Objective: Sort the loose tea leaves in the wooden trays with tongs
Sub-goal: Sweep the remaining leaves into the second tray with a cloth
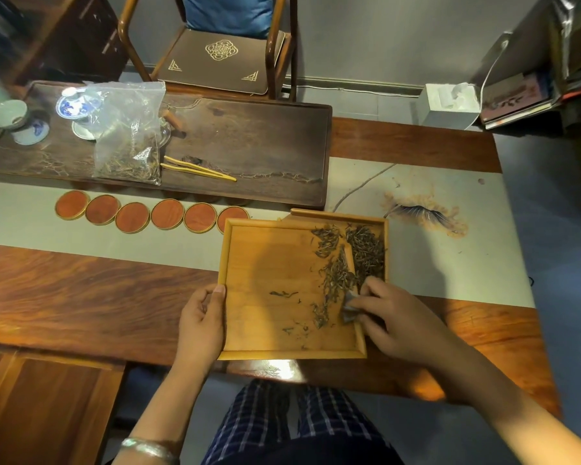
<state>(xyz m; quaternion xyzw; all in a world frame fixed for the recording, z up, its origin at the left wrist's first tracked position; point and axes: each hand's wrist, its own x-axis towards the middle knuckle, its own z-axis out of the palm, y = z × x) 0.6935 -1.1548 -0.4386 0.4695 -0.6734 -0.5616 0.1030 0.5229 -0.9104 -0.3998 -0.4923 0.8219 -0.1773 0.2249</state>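
Note:
A light wooden tray [269,353] lies tilted at the table's front edge, overlapping a second wooden tray [336,214] behind and to its right. Loose tea leaves [336,276] run along the near tray's right side, and a darker pile of leaves [368,253] fills the second tray. My left hand [202,317] grips the near tray's left rim. My right hand [393,313] pinches a small grey folded piece [349,308] against the leaves at the right rim. Bamboo tongs [198,170] lie untouched on the dark tea board, apart from both hands.
The dark tea board [249,135] holds a plastic bag of tea [128,135], a blue-white lidded cup [74,104] and cups [9,114]. A row of several round red coasters [151,214] lies behind the trays. A tissue box [450,105] stands back right; a chair [222,58] behind.

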